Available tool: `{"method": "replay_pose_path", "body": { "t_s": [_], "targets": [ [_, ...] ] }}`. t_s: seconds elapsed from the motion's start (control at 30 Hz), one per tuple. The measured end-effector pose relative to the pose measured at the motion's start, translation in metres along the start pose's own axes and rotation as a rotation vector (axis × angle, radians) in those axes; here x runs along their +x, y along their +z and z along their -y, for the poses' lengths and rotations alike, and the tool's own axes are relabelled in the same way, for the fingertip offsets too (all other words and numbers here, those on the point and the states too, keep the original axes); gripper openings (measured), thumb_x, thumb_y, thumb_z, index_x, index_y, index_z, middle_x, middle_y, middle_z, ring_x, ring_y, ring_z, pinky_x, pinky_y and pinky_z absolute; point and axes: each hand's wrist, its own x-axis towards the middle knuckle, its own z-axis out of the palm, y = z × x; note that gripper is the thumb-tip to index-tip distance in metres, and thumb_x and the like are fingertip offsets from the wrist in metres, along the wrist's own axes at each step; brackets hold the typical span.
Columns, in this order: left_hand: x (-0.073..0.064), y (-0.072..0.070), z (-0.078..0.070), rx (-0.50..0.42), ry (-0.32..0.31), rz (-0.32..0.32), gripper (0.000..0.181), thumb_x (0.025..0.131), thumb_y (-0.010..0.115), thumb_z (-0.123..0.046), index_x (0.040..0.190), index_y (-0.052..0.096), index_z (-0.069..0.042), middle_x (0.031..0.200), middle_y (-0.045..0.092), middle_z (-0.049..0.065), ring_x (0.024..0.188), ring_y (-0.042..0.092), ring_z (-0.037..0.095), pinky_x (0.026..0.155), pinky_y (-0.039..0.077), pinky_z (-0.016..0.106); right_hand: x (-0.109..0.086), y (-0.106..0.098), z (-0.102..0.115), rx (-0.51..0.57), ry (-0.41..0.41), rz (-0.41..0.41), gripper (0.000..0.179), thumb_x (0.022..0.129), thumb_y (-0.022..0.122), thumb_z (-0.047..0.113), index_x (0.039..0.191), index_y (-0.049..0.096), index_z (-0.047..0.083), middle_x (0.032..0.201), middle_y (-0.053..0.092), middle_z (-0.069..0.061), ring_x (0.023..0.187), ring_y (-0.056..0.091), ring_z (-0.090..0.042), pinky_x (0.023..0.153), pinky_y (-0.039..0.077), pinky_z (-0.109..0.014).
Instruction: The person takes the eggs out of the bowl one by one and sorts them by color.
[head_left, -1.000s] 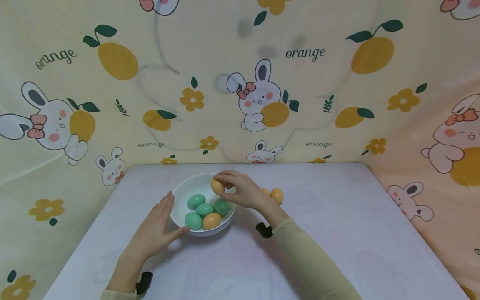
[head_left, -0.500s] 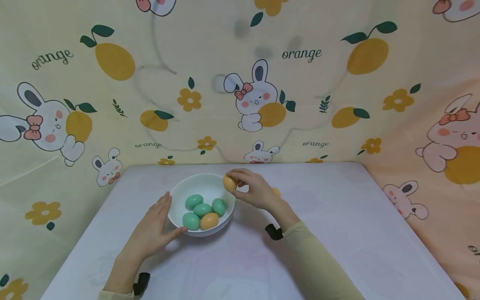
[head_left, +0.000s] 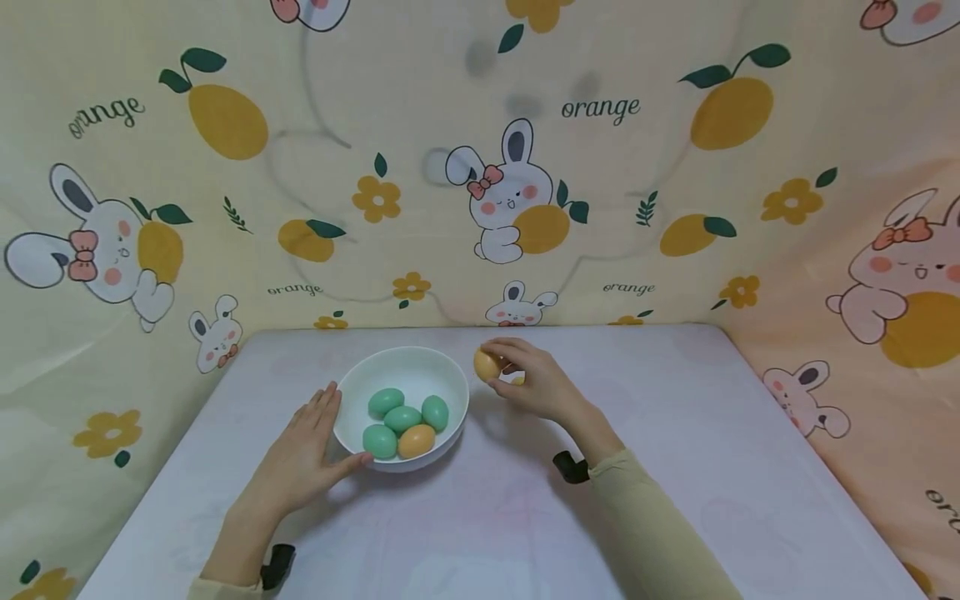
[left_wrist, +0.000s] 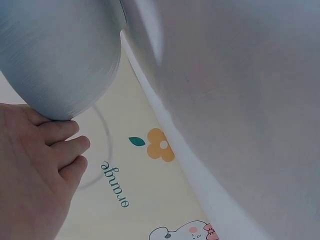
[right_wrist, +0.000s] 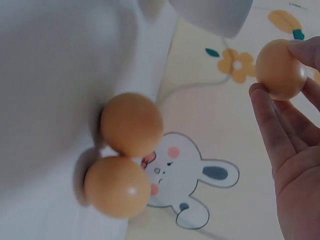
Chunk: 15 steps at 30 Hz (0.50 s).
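The tabletop [head_left: 720, 417] bears a white bowl [head_left: 408, 371] near its far edge; the left hand [head_left: 300, 462] rests unclenched fingers against it. Right of it, near that edge, the right hand [head_left: 536, 381] pinches an orange egg [head_left: 486, 364]: probably light, slick, perhaps fragile, best held round its middle.

white tbl [head_left: 675, 400]; yel. bunny-print cloth [head_left: 450, 100] behind

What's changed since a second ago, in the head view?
The right hand, pinching an orange egg, has moved right, from over the white bowl to outside its right rim. Nothing was newly gripped or let go. The left hand stays against the bowl, which still holds four green eggs and a second orange egg.
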Motion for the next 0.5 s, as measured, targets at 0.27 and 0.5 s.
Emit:
{"method": "replay_pose_path", "body": {
  "t_s": [0.27,0.5],
  "targets": [
    [0.001,-0.002,0.000,0.002,0.010,0.002,0.110,0.092,0.066,-0.067,0.160,0.024,0.010,0.168,0.023,0.027,0.155,0.023,0.047,0.126,0.023,0.060,-0.011,-0.015,-0.008,0.019,0.022,-0.010,0.054,0.089,0.080,0.000,0.139,0.063,0.001,0.143,0.061,-0.014,0.103,0.070,-0.025,0.093,0.061,-0.034],
    [0.001,-0.001,0.001,0.005,0.008,0.006,0.112,0.092,0.065,-0.068,0.160,0.024,0.011,0.167,0.024,0.029,0.154,0.024,0.048,0.125,0.024,0.061,-0.023,-0.026,-0.016,0.002,0.072,-0.026,0.052,0.090,0.079,0.001,0.140,0.063,0.002,0.143,0.060,-0.015,0.104,0.070,-0.026,0.093,0.061,-0.036]
  ]
}}
